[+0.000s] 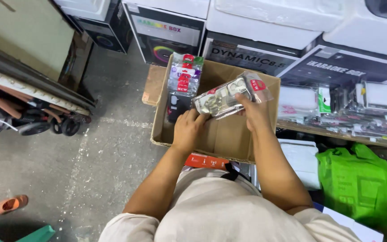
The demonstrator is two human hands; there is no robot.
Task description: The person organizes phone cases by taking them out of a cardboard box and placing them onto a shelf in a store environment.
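A: Clear plastic packet [229,96], where is it in the head view?

B: Held level over the open cardboard box [229,139], at the middle of the scene. The right hand [256,110] closes its fingers [247,101] around the packet's right end; the left hand [187,130] meets its near left corner with fingers curled under the edge.

A: What else is in the box?

B: A second packet [183,80] with red labels stands upright against the box's left wall, just left of the held one. I cannot tell whether the two touch.

A: And around it?

B: Large dark printed cartons [247,56] stand far behind the box, with white foam blocks [269,13] on top. To the right, a shelf [346,130] carries many small packaged items. Near and right, a bright green bag [359,183] sits low. An orange flat pack [207,160] pokes out under the box's near edge.

A: Anything on the left?

B: Bare concrete floor [90,166], a folded cart with black wheels [45,125] at the far left, and an orange sandal [10,204] near the left edge.

A: What blocks the way?

B: The box walls hem the hands in; the cartons close off the far side.
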